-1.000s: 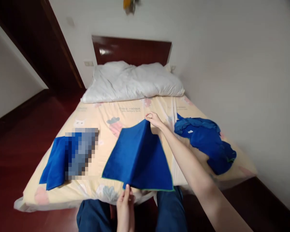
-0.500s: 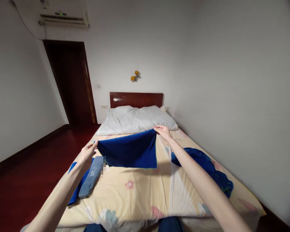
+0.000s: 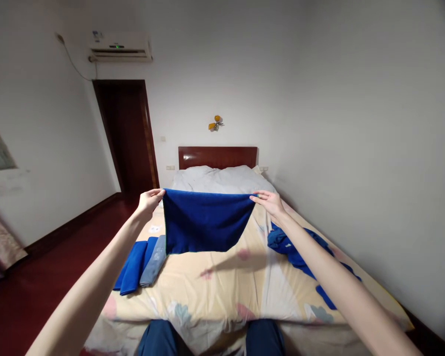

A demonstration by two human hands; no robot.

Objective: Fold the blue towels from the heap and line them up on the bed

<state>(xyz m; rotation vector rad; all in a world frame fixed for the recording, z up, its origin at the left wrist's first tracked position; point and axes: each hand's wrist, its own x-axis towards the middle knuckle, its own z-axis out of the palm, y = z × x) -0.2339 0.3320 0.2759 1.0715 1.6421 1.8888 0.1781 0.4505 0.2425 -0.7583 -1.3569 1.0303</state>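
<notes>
A blue towel (image 3: 207, 222) with a thin green edge hangs stretched in the air between my hands, above the bed. At its upper left corner, my left hand (image 3: 151, 202) pinches the cloth. My right hand (image 3: 270, 201) grips the upper right corner between thumb and fingers. Below my left forearm, folded blue towels (image 3: 133, 264) lie beside a folded grey-blue towel (image 3: 155, 262) with pale lettering. A crumpled heap of blue cloth (image 3: 294, 249) lies on the right side of the bed, partly hidden by my right forearm.
The bed (image 3: 222, 291) has a cream floral sheet, with grey-white pillows (image 3: 222, 179) against a dark wooden headboard (image 3: 218, 157). A small white paper (image 3: 155, 229) lies left of the held towel. My knees (image 3: 265, 338) are at the bed's near edge. A wall runs along the right.
My left hand has risen, bringing the towel's top edge nearly level. The towel's lower edge now slants in on the right instead of the left. The view has shifted left and up.
</notes>
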